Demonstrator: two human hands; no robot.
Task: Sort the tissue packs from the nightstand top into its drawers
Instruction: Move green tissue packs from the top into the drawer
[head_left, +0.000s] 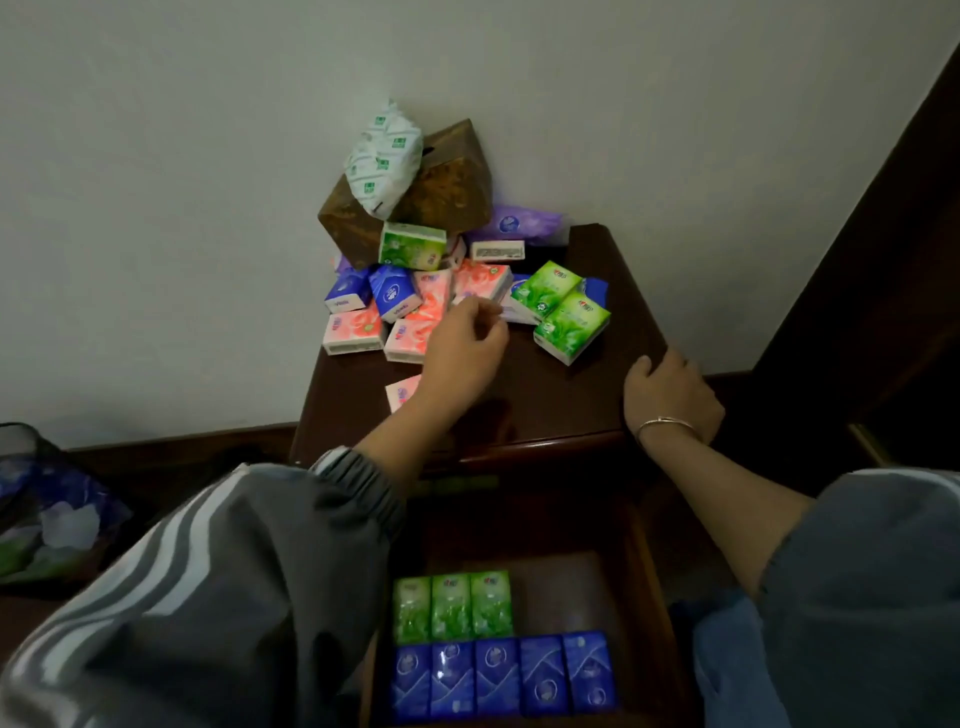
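Note:
A pile of tissue packs lies at the back of the dark wooden nightstand top (545, 395): pink packs (353, 332), blue packs (392, 293) and green packs (571, 325). My left hand (462, 353) reaches into the pile, its bent fingertips touching a pale pack (517, 313) beside the pink ones. One pink pack (400, 392) shows partly under my left wrist. My right hand (670, 395) grips the right front edge of the top. Below, an open drawer (644, 571) holds a row of three green packs (452, 605) and a row of several blue packs (498, 675).
A brown tissue box (452, 189) leans on the wall with a white-and-green soft pack (384, 156) on it and a purple pack (519, 223) beside it. A bin with a bag (36, 509) stands on the floor at left. Dark wooden furniture (883, 260) rises at right.

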